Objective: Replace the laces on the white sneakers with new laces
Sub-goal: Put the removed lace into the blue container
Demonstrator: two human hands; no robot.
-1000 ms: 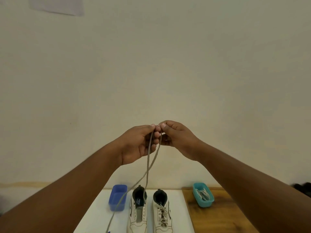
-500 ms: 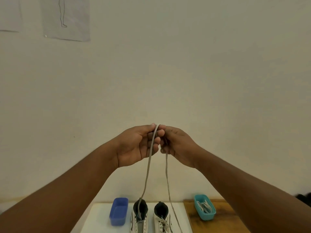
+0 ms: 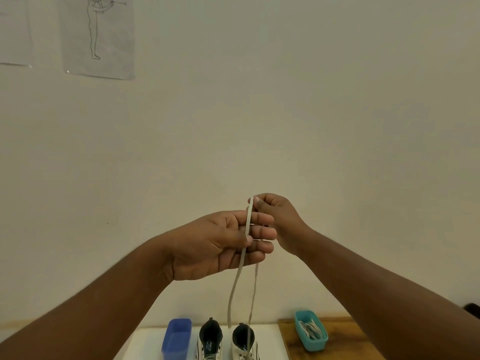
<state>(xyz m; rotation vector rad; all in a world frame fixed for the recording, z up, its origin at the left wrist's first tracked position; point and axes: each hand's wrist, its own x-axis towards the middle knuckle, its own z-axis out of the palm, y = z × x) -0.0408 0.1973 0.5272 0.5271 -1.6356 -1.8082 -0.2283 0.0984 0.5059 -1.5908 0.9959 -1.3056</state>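
Observation:
A grey-white lace (image 3: 235, 284) is held up in front of the wall, folded at the top so two strands hang down. My right hand (image 3: 279, 224) pinches the fold at its top. My left hand (image 3: 220, 245) sits just below, thumb pressing one strand against the fingers. Both strands drop toward two white sneakers at the bottom edge: the left sneaker (image 3: 209, 342) and the right sneaker (image 3: 245, 344), which still shows lacing.
A blue tub (image 3: 178, 337) stands left of the sneakers on a white mat (image 3: 145, 344). A teal tub (image 3: 310, 333) holding several laces rests on the wooden tabletop (image 3: 337, 346) at the right. Sketches on paper (image 3: 98, 35) hang on the wall.
The view has tilted up, so the shoes sit lower in frame. My right hand has risen above the left with the lace fold, and the left hand has slid down the strand.

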